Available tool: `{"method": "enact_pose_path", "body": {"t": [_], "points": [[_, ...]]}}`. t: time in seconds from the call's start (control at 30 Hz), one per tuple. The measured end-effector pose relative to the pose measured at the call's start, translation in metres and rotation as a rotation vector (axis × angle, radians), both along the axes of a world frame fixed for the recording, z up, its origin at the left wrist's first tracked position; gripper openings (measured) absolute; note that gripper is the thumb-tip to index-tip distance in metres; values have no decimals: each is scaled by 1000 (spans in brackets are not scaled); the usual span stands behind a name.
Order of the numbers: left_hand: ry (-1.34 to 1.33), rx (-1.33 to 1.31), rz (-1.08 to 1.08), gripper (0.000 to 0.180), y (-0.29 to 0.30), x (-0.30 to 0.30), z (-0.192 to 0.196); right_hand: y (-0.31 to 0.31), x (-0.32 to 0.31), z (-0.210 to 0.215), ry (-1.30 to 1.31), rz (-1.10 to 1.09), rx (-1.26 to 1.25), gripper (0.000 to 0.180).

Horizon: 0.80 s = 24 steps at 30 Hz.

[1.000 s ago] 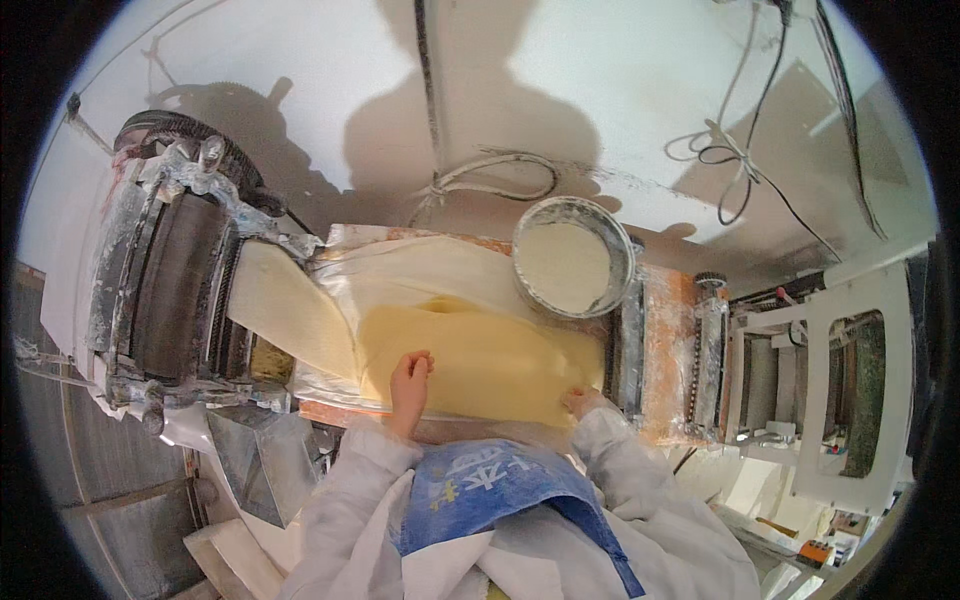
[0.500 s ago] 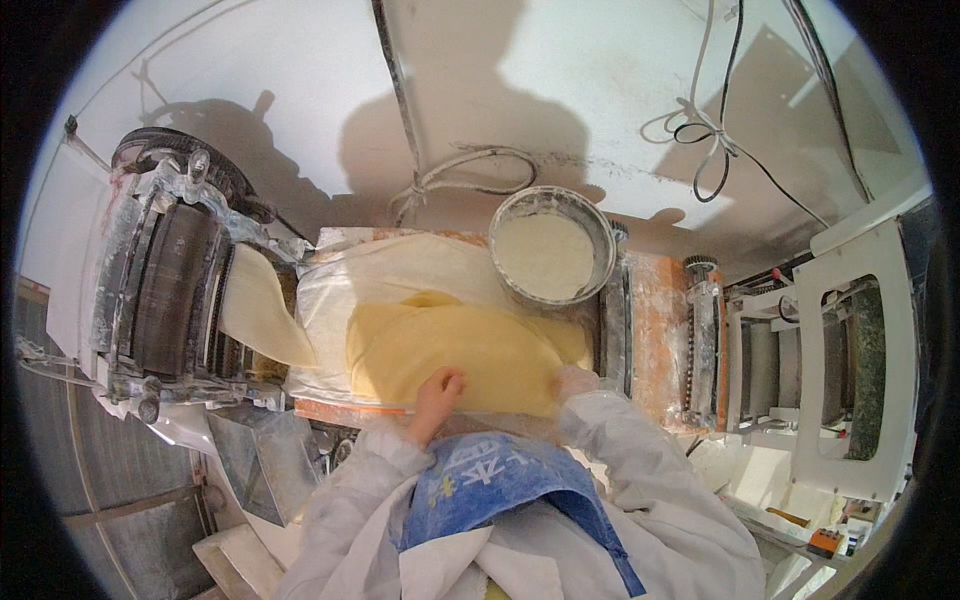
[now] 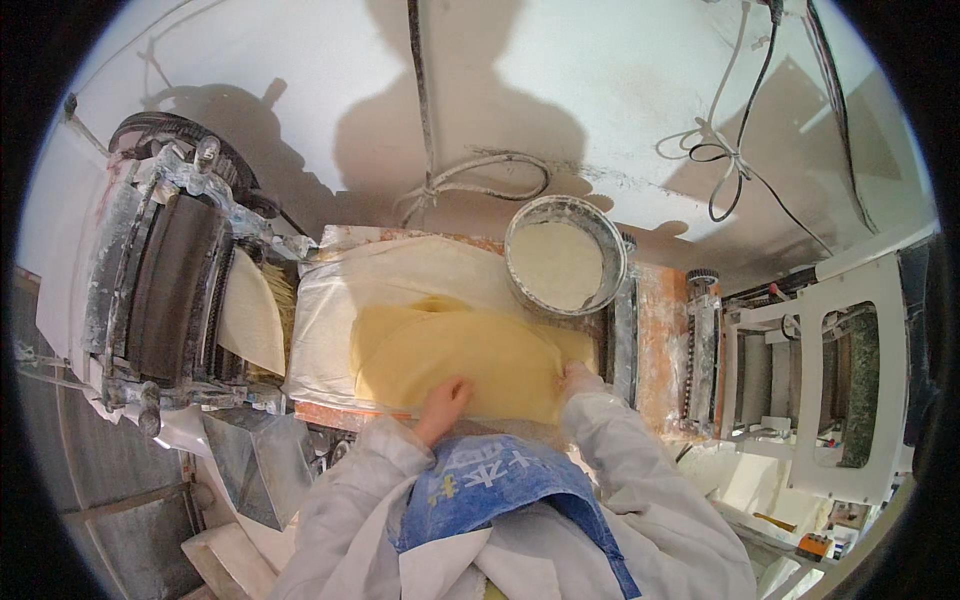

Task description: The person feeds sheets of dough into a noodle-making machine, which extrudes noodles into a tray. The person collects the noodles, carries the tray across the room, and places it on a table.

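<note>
A stack of thin yellow dough sheets (image 3: 460, 345) lies on a pale cloth over the middle of the bench. My left hand (image 3: 442, 408) is at its near edge, fingers curled closed on the dough. At the right end of the stack, my right hand (image 3: 580, 378) has its fingers closed on the sheet's edge; the fingertips are partly hidden. Left of the bench, a paler dough sheet (image 3: 250, 318) hangs at the rollers of a machine (image 3: 172, 285), with thin noodle-like strands (image 3: 278, 288) showing behind it.
A round metal pot (image 3: 565, 255) holding pale flour stands behind the stack on the right. Further right are a roller section (image 3: 703, 350) and a white machine frame (image 3: 895, 370). Coiled cables (image 3: 490, 165) hang on the back wall. A metal chute (image 3: 258, 465) sits at lower left.
The pale sheet at the left rollers has shortened and drawn back toward them, uncovering the strands. My left hand has shifted slightly right and nearer me; my view has tilted slightly.
</note>
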<state>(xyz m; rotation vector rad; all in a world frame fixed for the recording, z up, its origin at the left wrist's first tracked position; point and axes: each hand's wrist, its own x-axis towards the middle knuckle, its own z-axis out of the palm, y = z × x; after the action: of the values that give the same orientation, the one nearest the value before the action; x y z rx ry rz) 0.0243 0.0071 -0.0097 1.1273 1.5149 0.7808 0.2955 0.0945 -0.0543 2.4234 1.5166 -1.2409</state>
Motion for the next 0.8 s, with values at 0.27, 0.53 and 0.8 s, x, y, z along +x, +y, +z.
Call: {"method": "enact_pose_path", "body": {"t": [0.27, 0.53, 0.8], "points": [[106, 72, -38, 23, 1, -4, 6, -16, -6, 43, -415, 971, 22, 22], [281, 491, -454, 41, 2, 19, 28, 15, -71, 67, 597, 812, 2, 27], [-579, -299, 368, 47, 29, -8, 57, 56, -120, 80, 1269, -304, -209, 27]]}}
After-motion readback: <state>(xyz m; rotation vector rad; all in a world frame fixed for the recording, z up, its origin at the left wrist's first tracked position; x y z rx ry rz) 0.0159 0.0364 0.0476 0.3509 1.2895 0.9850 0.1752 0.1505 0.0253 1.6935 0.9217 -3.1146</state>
